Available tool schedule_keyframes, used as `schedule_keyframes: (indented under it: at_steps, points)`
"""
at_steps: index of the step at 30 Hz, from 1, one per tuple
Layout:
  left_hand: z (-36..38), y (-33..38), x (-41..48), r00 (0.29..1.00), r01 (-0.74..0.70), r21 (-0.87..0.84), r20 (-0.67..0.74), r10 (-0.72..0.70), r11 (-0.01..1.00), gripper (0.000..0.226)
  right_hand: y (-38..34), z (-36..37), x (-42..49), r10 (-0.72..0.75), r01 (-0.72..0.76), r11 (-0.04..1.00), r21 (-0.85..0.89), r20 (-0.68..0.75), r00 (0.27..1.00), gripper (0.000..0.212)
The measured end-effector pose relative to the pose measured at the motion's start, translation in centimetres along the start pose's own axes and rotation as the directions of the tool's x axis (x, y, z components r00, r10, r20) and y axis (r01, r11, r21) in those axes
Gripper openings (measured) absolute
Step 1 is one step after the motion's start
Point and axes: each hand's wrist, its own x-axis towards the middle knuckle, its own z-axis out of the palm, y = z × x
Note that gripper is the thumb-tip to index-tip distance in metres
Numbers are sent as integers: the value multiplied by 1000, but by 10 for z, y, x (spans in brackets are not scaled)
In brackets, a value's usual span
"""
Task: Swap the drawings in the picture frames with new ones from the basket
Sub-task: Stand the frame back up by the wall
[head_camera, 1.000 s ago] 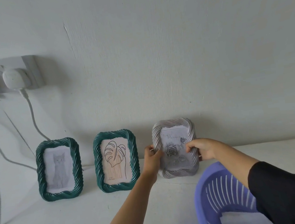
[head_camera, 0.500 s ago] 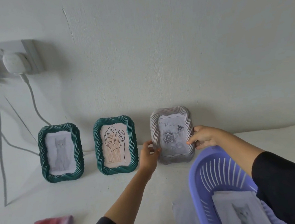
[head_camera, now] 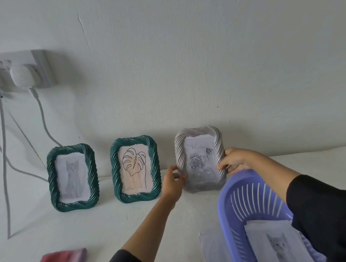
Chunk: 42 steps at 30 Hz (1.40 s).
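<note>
Head view: nearest, a cat drawing (head_camera: 278,246) is seen lying in the purple basket (head_camera: 226,211). Beyond it, the grey frame (head_camera: 197,131) is stood against the wall (head_camera: 203,62) and pinched at its 2 side edges by the left hand (head_camera: 172,183) and right hand (head_camera: 235,159). It is judged light, rigid, possibly glazed; side rims are best gripped.

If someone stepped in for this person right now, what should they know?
Left hand and right hand each grip a side edge of the grey frame, which stands against the wall with a rose drawing inside.
The green cat frame and green leaf frame stand to its left.
The purple basket holds a cat drawing.
Which drawings are new cannot be told; check, then swap the rest.
</note>
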Motion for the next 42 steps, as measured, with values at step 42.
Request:
schedule_keyframes:
  at_steps: [42]
  points:
    - [-3, 4, -5, 1000, 17, 139, -18, -14, 990, 34, 11, -15, 12, -72, 76, 995, -58, 75, 995, 15]
